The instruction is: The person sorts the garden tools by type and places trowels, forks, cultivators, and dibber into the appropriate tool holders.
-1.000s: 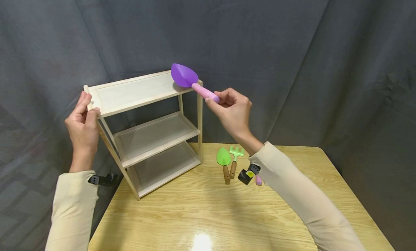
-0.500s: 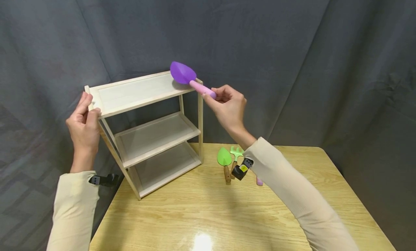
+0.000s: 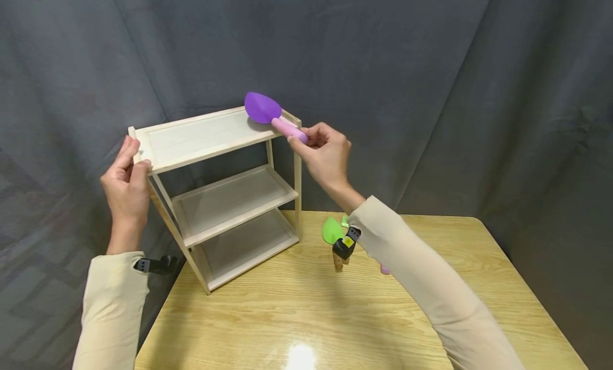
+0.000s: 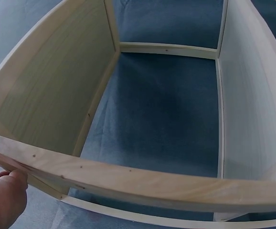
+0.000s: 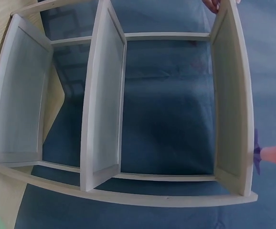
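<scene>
Two hands shared the work: your left hand [image 3: 126, 186] pinched the upper left end of the wooden rack [image 3: 234, 207], and your right hand [image 3: 328, 154] pinched the pink handle [image 3: 289, 129] of the purple trowel [image 3: 261, 108], which was over the right end of the top board [image 3: 191, 140]; contact was unclear. A gentle, level lowering with a firm left hold seemed wisest.

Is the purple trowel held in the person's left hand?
No, the right hand holds the purple trowel by its pink handle; the left hand grips the wooden rack.
</scene>
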A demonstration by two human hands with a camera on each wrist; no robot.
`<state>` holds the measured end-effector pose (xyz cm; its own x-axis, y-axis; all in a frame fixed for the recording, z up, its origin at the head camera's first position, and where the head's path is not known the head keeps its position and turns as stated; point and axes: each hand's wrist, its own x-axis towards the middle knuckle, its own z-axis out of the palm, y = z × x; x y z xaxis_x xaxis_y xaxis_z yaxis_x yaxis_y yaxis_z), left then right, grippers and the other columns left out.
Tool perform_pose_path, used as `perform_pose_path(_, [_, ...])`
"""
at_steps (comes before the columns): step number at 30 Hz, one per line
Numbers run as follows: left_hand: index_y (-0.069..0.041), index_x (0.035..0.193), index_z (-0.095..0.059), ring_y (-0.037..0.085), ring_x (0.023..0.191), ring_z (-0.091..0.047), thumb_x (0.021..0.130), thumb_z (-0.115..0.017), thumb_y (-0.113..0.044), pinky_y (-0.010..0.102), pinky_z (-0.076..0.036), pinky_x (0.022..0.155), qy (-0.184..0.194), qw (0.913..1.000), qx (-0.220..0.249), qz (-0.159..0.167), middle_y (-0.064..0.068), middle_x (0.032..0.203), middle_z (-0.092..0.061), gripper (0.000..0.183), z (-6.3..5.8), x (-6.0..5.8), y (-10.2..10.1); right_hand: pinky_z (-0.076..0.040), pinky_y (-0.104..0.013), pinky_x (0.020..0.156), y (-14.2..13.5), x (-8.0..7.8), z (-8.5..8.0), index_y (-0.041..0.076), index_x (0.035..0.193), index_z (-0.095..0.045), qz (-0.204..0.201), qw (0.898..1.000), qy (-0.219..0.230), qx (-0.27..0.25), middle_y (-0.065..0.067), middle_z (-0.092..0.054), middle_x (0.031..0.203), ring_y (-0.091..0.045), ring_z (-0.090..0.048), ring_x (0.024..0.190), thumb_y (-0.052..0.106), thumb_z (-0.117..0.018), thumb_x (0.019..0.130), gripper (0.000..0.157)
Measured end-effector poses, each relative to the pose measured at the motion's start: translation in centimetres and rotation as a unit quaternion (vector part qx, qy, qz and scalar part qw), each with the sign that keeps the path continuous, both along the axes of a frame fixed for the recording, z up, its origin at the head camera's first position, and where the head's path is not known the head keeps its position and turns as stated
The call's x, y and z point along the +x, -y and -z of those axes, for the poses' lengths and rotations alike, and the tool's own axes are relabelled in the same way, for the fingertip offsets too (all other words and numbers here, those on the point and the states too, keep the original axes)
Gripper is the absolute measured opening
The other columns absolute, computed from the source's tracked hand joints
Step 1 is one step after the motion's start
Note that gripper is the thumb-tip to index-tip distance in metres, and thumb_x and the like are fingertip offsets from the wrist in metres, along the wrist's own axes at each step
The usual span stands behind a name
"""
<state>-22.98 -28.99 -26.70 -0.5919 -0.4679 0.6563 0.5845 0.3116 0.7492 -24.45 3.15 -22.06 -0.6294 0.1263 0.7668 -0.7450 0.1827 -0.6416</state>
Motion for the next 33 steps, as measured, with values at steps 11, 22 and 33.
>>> perform_pose_path(11, [0.008, 0.128, -0.056, 0.016, 0.132, -0.042, 0.085, -0.050, -0.002, 0.023, -0.032, 0.107, 0.005, 1.0000, -0.002, -0.003, 0.019, 0.144, -0.044, 0.045, -0.2, 0.1, -0.1, -0.056, -0.025, 0.061, 1.3, -4.3, 1.7, -0.003, 0.083, -0.069, -0.002, 1.000, -0.014, 0.010, -0.009, -0.070, 0.074, -0.011, -0.066, 0.063, 0.007, -0.079, 0.074, 0.016])
perform_pose_path(22, [0.007, 0.129, -0.055, 0.017, 0.132, -0.042, 0.086, -0.051, -0.003, 0.024, -0.032, 0.107, 0.009, 0.9999, -0.003, -0.005, 0.018, 0.145, -0.044, 0.045, -0.1, 0.2, -0.2, -0.054, -0.022, 0.060, 1.8, -5.1, 1.4, 0.000, 0.082, -0.070, 0.034, 0.999, -0.008, 0.034, -0.007, -0.071, 0.073, -0.010, -0.066, 0.064, 0.012, -0.079, 0.074, 0.016])
perform_pose_path(33, [0.008, 0.127, -0.057, 0.019, 0.131, -0.044, 0.084, -0.052, -0.001, 0.026, -0.033, 0.107, -0.010, 0.9999, 0.003, 0.006, 0.020, 0.144, -0.044, 0.045, 0.1, 0.0, -0.3, -0.053, -0.021, 0.059, 1.7, -5.5, 1.5, 0.002, 0.082, -0.071, 0.044, 0.998, 0.017, 0.032, -0.005, -0.071, 0.073, -0.008, -0.065, 0.063, 0.014, -0.081, 0.073, 0.018])
